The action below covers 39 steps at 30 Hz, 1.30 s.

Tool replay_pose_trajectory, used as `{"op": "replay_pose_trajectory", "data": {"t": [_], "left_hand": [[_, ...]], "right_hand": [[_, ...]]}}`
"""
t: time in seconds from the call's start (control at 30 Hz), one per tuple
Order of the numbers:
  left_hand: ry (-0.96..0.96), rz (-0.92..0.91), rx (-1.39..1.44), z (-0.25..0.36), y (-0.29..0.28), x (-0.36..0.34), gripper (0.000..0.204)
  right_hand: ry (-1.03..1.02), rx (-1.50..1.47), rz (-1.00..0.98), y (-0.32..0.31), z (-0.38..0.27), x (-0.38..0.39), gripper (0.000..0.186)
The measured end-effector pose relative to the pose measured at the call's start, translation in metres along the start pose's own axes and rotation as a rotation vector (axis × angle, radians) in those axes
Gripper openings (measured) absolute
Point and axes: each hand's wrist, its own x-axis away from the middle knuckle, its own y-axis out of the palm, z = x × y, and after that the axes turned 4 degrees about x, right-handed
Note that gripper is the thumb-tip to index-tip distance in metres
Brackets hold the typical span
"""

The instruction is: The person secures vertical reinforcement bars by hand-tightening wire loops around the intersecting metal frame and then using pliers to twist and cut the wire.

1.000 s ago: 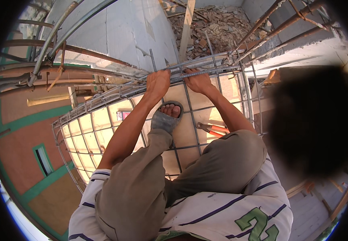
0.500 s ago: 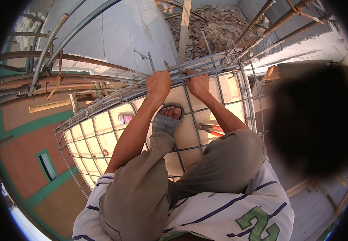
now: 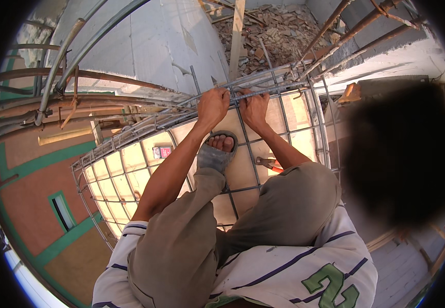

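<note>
Left hand [image 3: 213,109] and right hand [image 3: 254,111] side by side, both clamped on steel rebar [image 3: 246,95] — sandalled foot [image 3: 215,155] below left hand, orange-handled pincers [image 3: 268,163] below right.

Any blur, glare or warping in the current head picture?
Head view, right: a large dark blurred shape; head view, left: sunlight pales tan panels under the grey steel bar grid; head view, periphery: straight edges bow; head view, centre: bare left hand and bare right hand look fairly sharp.
</note>
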Motion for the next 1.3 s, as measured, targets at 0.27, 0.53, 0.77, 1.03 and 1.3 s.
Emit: {"op": "replay_pose_trajectory", "data": {"t": [0.27, 0.53, 0.77, 1.03, 1.3], "left_hand": [[-0.094, -0.173, 0.159, 0.009, 0.002, -0.011, 0.022], [-0.020, -0.350, -0.137, 0.026, 0.003, -0.029, 0.043], [-0.132, -0.472, -0.089, 0.029, -0.019, -0.036, 0.066], [0.067, -0.607, -0.279, 0.043, -0.035, -0.033, 0.073], [0.049, -0.591, -0.133, 0.016, -0.039, -0.040, 0.054]], "right_hand": [[0.073, -0.123, -0.055, -0.001, -0.003, 0.003, 0.018], [0.059, -0.030, 0.026, 0.014, -0.001, 0.007, 0.020], [0.115, -0.057, 0.016, 0.022, 0.001, 0.006, 0.019], [0.023, -0.064, 0.060, 0.020, 0.003, 0.010, 0.020], [0.086, -0.068, -0.035, 0.008, -0.011, 0.006, 0.022]]}}
